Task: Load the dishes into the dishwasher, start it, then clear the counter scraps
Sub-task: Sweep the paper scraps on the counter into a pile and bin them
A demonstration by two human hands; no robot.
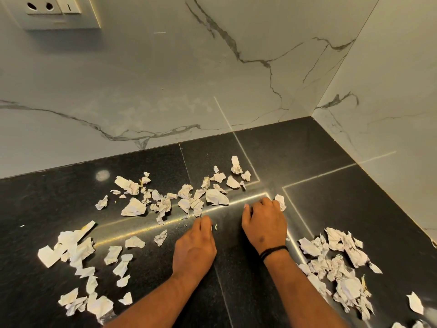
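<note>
My left hand (194,247) rests fingers-down on the black surface (331,202), holding nothing I can see. My right hand (265,220) curls beside it, fingertips touching one paper scrap (280,201). More scraps (165,197) lie ahead and to both sides.

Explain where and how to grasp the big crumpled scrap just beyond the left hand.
Pinch the big crumpled scrap across its raised, puckered middle, coming from above. It lies loose on the counter, and its flat edges probably offer fingers little to catch.
</note>
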